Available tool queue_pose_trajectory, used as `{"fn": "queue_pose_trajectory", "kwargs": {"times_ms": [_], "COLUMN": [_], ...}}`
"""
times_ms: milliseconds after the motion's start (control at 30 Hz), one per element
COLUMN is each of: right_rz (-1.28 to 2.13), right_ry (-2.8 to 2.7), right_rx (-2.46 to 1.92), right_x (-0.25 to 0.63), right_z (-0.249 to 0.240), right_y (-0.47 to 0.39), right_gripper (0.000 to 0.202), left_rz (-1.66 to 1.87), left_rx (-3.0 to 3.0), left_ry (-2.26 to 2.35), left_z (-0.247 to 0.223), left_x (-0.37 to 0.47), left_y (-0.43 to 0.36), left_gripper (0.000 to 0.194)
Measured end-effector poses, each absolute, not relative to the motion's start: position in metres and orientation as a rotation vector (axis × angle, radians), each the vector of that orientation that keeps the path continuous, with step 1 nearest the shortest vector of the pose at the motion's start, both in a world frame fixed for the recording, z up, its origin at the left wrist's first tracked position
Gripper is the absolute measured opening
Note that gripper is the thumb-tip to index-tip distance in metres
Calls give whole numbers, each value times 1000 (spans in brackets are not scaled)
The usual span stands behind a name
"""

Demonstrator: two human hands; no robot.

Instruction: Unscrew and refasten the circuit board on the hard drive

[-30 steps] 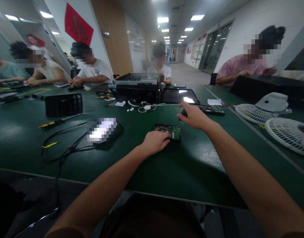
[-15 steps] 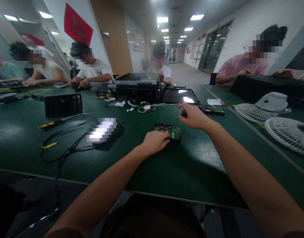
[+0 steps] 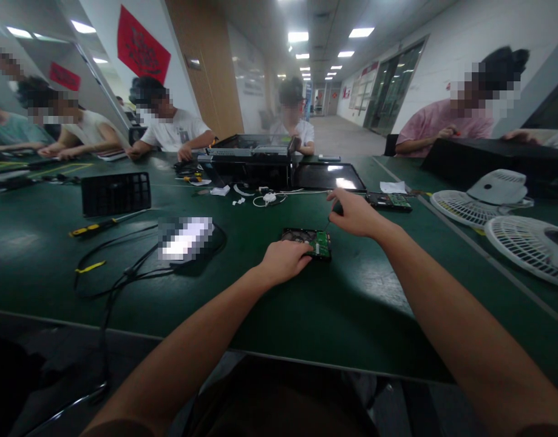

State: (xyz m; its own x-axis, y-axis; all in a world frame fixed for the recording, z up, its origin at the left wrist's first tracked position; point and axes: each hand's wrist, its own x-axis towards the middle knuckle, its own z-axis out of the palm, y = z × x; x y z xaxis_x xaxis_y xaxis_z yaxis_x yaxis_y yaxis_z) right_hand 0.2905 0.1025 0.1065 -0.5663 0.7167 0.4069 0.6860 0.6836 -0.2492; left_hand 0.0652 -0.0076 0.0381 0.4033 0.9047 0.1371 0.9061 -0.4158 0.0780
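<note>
A hard drive (image 3: 323, 244) with a green circuit board lies flat on the green table in front of me. My left hand (image 3: 285, 260) grips its near left side, fingers over the top and thumb along the near edge. In my right hand (image 3: 351, 212) is a screwdriver (image 3: 337, 209) with a dark handle, held from above. Its thin shaft slants down to the board's far right part. Whether the tip sits in a screw is too small to tell.
Left of the drive are a lit phone-like screen (image 3: 187, 238), black cables (image 3: 128, 273) and a yellow-black screwdriver (image 3: 94, 229). Beyond stands an open computer case (image 3: 246, 167). Another circuit-board device (image 3: 392, 201) and white fan parts (image 3: 529, 246) lie right. Several people sit around the table.
My hands, the drive and the screwdriver keep nearly the same place. Across the table at left, a person in white has reached a hand rightward toward the small items by the case.
</note>
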Motion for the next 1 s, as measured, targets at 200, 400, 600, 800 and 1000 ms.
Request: {"fn": "queue_pose_trajectory", "kwargs": {"times_ms": [200,400,600,800,1000], "right_rz": [83,86,89,90,52], "right_ry": [-2441,-2442,-2419,-2434,-2486], "right_rx": [-1092,-1071,-1128,-1092,-1103], "right_x": [291,289,289,291,291], "right_z": [109,108,107,106,111], "right_y": [101,101,100,104,101], "right_gripper": [38,43,46,46,40], "left_rz": [-281,-247,-227,-228,-228], "left_rx": [-2615,-2621,-2622,-2621,-2618], "left_ry": [-1643,-1691,-1685,-1686,-1678], "left_z": [37,40,41,40,38], "left_x": [64,65,66,65,65], "left_y": [-8,-8,-10,-9,-8], "left_gripper": [30,30,29,29,29]}}
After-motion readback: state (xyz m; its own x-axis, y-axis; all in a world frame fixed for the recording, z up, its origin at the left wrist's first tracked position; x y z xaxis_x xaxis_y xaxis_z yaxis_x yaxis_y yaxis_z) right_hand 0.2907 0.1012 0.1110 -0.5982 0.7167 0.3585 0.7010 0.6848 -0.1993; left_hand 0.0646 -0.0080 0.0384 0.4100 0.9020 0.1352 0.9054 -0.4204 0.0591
